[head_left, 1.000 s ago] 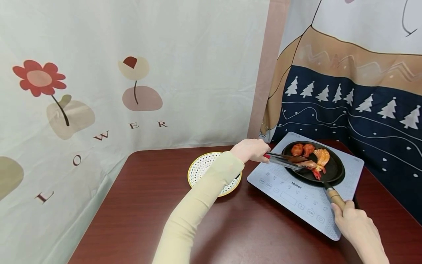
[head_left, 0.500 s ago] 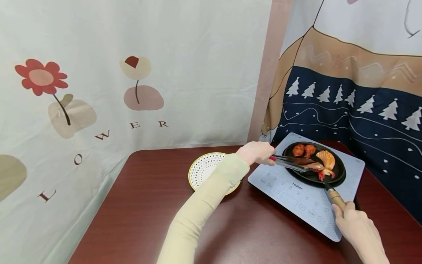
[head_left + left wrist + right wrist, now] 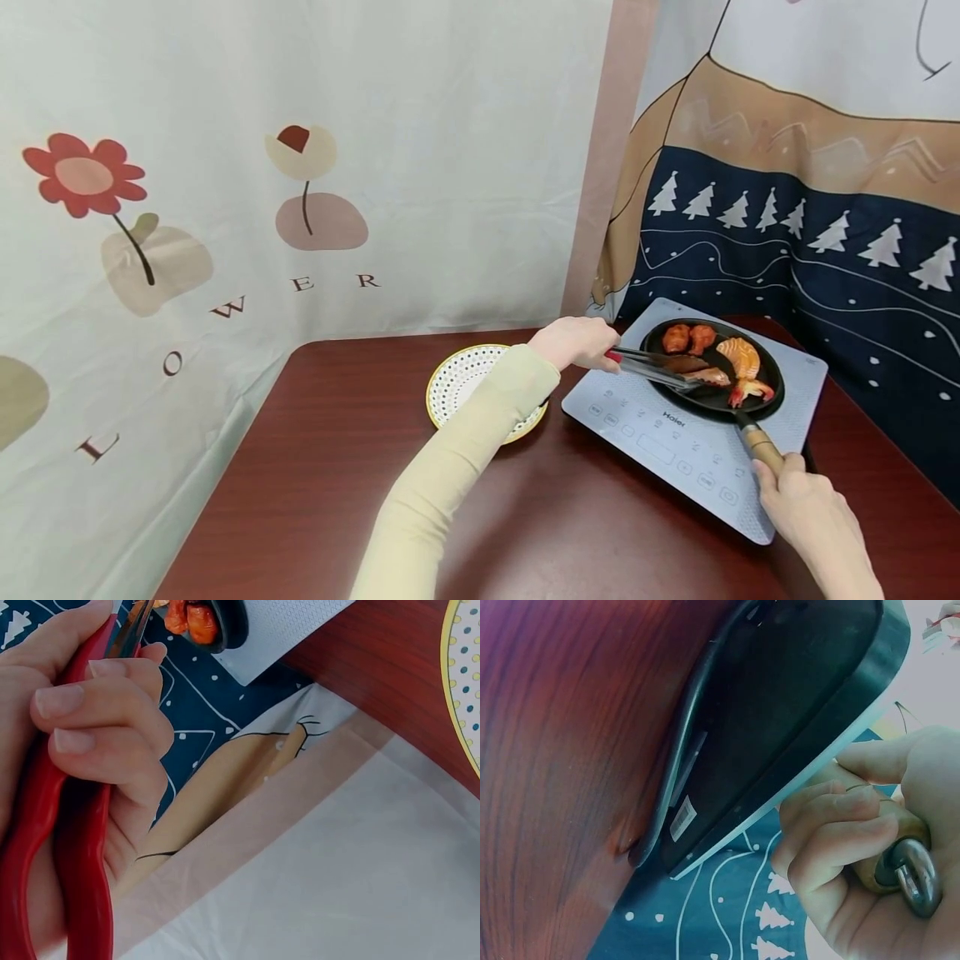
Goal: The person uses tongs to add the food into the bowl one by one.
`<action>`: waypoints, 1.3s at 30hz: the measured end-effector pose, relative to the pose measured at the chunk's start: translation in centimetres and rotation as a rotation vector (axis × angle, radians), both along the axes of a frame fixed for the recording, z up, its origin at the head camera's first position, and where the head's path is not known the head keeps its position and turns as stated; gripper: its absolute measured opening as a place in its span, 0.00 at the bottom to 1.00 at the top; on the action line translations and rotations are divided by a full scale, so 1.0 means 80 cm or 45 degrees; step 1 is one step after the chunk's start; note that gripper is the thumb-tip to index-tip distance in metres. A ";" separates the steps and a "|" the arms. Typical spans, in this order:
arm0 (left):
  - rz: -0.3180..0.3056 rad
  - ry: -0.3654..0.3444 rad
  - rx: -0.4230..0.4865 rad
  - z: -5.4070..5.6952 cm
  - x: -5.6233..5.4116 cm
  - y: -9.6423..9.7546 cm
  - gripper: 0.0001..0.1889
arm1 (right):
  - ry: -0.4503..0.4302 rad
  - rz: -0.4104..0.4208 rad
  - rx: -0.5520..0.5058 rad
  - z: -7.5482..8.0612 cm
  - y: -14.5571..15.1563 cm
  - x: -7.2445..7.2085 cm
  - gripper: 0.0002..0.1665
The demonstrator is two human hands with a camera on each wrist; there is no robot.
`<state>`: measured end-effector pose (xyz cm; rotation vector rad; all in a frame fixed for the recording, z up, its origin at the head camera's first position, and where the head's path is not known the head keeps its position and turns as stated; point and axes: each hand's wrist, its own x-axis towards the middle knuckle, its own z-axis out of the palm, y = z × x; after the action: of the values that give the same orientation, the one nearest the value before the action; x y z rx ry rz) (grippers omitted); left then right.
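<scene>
My left hand [image 3: 577,342] grips red-handled metal tongs [image 3: 651,367], whose tips reach into a black frying pan [image 3: 693,403]. At the tips lies a brownish piece of food [image 3: 708,377]. The left wrist view shows my fingers curled round the red handles [image 3: 84,862]. My right hand [image 3: 813,508] holds the pan's wooden handle [image 3: 767,451]; its metal hanging ring [image 3: 919,876] shows in the right wrist view. Also in the pan are an orange salmon-like slice [image 3: 739,357], a red-tailed shrimp [image 3: 750,392] and two reddish-brown chunks [image 3: 688,338].
The pan sits on a pale Haier induction cooktop [image 3: 637,417] at the right of the dark wooden table [image 3: 337,467]. A dotted, yellow-rimmed plate [image 3: 454,388] stands left of it, partly behind my left sleeve [image 3: 450,475]. Printed curtains [image 3: 450,167] hang behind the table.
The tongs have shifted slightly within the pan. The shrimp and salmon slice have moved a little rightward, apart from the piece at the tips. My right hand stays on the handle.
</scene>
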<state>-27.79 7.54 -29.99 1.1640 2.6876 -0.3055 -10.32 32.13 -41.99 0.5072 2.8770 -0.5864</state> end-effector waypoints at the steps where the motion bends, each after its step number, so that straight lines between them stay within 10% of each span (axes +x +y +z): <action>1: -0.002 0.004 -0.001 0.001 0.000 -0.001 0.17 | 0.000 -0.001 0.000 0.000 0.000 0.000 0.34; 18: 0.054 -0.067 0.079 0.014 -0.003 -0.013 0.18 | -0.026 -0.017 0.001 0.000 -0.003 -0.001 0.32; 39: 0.015 -0.081 0.056 -0.014 0.023 0.020 0.18 | -0.019 -0.023 -0.005 0.000 -0.004 0.001 0.31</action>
<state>-25.93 9.12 -31.14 1.1491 2.6579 -0.2049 -10.28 31.81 -41.98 0.5353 2.8593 -0.5880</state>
